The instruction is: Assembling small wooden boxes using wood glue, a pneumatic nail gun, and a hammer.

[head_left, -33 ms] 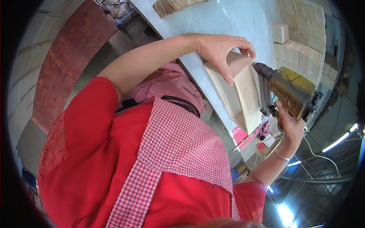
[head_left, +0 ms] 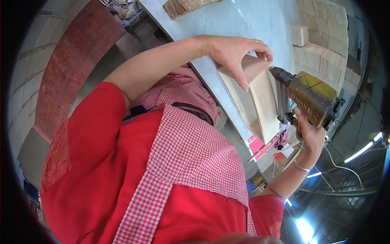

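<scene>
My left hand (head_left: pixel 231 53) is closed on one end of a pale wooden box (head_left: pixel 265 107), thumb on one side and fingers curled over the far edge. The box lies at a slant on the table, with its long boards running toward the lower right. In my right hand (head_left: pixel 312 136) is a yellow and black nail gun (head_left: pixel 313 95), gripped by its handle. The gun's nose is at the box's top corner, close to my left fingertips; whether it touches the wood I cannot tell.
The box rests on a pale blue-white table (head_left: pixel 252 24). Stacked wooden pieces (head_left: pixel 325 61) stand on its right side, and a brown wrapped bundle (head_left: pixel 189 7) lies at the far edge. A reddish board (head_left: pixel 75 67) is at the left. A pale hose (head_left: pixel 343 164) hangs below my right hand.
</scene>
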`<action>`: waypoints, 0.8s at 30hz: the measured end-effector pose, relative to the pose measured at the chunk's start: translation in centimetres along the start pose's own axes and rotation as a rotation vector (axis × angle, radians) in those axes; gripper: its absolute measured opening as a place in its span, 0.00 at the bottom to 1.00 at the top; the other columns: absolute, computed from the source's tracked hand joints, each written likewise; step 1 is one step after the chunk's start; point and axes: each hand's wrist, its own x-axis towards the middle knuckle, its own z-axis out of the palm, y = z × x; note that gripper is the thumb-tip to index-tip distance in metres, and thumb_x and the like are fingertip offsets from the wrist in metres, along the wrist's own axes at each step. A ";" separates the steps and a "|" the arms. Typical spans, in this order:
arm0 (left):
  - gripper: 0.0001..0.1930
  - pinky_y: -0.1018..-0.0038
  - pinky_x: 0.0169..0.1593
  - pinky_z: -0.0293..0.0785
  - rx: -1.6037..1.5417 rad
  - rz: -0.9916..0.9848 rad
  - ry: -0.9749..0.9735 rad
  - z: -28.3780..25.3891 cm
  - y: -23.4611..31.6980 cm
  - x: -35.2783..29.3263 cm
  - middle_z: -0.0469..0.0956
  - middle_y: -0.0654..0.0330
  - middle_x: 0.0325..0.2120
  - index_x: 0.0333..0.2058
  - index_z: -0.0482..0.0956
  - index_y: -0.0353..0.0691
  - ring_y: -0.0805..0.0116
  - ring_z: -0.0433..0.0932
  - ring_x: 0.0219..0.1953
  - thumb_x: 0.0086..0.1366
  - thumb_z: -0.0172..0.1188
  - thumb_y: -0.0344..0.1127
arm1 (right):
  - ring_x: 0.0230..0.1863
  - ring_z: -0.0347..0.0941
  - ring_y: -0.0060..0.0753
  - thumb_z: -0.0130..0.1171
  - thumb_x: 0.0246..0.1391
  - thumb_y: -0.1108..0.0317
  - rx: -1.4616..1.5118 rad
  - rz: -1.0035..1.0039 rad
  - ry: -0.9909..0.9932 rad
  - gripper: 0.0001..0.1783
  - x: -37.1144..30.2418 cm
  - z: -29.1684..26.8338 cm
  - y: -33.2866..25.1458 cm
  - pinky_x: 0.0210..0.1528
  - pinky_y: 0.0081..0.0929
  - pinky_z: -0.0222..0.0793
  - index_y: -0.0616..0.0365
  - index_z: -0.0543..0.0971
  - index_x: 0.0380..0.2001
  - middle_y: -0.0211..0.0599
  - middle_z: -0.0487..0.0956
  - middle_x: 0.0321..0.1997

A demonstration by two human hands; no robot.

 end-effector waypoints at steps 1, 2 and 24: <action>0.47 0.66 0.65 0.63 0.003 -0.008 -0.003 -0.2 0.1 -0.1 0.69 0.56 0.59 0.66 0.64 0.47 0.67 0.68 0.59 0.46 0.75 0.48 | 0.48 0.78 0.34 0.74 0.48 0.76 -0.016 -0.008 0.001 0.29 0.1 0.1 0.2 0.52 0.29 0.75 0.67 0.75 0.53 0.41 0.81 0.50; 0.47 0.66 0.65 0.63 0.007 -0.015 -0.006 -0.5 0.2 -0.1 0.70 0.57 0.58 0.65 0.66 0.46 0.67 0.67 0.60 0.45 0.75 0.46 | 0.48 0.78 0.33 0.74 0.48 0.76 -0.032 -0.015 0.003 0.28 0.2 0.3 0.3 0.51 0.28 0.75 0.67 0.75 0.53 0.41 0.81 0.50; 0.15 0.85 0.21 0.55 -0.978 -0.544 -0.308 -2.1 -2.6 4.3 0.65 0.75 0.17 0.26 0.77 0.41 0.86 0.59 0.16 0.69 0.62 0.42 | 0.47 0.79 0.32 0.76 0.48 0.71 -0.063 -0.057 -0.077 0.28 0.2 -0.3 1.4 0.50 0.29 0.75 0.67 0.76 0.51 0.41 0.82 0.49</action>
